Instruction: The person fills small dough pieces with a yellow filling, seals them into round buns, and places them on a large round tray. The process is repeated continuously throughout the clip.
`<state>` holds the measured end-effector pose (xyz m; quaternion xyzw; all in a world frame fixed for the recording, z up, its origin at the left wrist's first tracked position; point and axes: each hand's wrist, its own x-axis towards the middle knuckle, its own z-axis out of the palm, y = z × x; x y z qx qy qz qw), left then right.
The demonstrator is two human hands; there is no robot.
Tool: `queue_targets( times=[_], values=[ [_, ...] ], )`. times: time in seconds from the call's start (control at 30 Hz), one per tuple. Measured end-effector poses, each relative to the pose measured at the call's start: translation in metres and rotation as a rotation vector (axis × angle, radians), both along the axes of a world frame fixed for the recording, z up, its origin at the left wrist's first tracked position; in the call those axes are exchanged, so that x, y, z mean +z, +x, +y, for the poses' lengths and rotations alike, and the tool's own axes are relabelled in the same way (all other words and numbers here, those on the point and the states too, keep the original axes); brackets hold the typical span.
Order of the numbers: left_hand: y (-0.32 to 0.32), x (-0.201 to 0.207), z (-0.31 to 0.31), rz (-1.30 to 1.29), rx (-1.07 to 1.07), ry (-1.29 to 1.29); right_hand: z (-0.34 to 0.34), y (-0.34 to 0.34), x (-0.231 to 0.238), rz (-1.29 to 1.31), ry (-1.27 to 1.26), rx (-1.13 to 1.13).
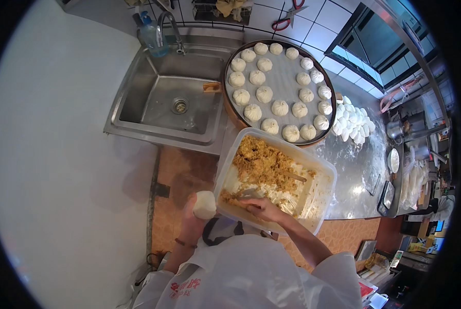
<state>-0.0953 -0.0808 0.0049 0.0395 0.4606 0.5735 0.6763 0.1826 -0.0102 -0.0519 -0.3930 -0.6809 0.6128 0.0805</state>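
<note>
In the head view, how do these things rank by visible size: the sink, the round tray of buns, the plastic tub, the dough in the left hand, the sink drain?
1. Sink
2. Round tray and plastic tub: too alike to rank
3. Dough in the left hand
4. Sink drain

A head-worn fisheye looks steeply down past the clothes [246, 273] at the near tub [329, 195], the sink [163, 92] farther off.

You have twenty-three pleated buns [264, 94] on one round tray [283, 82], one dough wrapper [205, 205], one plastic tub [320, 193], one sink [163, 98], one faucet [180, 50] and one pair of scissors [290, 19]; the piled dough pieces [353, 121] overlap too much to count.
</note>
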Motion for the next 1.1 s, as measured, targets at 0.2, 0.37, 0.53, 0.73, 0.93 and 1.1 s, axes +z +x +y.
queue_targets(
  times=[0.2,0.37,0.53,0.73,0.93,1.1],
  values=[
    [-0.002,0.010,0.006,0.027,-0.104,0.117,-0.002,0.018,0.054,0.138,-0.253,-0.225],
    [0.034,0.009,0.031,0.001,-0.201,0.022,-0.004,0.023,0.107,0.099,0.244,-0.284],
    [0.072,0.038,0.078,-0.327,-0.257,0.140,-0.022,0.007,0.133,-0.314,0.832,-0.269],
    [0.095,0.023,0.099,-0.334,-0.276,0.064,-0.044,0.011,0.100,-0.402,0.886,-0.372],
    [0.101,0.008,0.101,-0.315,-0.210,-0.003,-0.052,0.036,0.131,-0.158,0.494,-0.555],
    [0.099,0.007,0.101,-0.313,-0.302,0.093,-0.044,0.017,0.125,-0.132,0.591,-0.626]
  ],
)
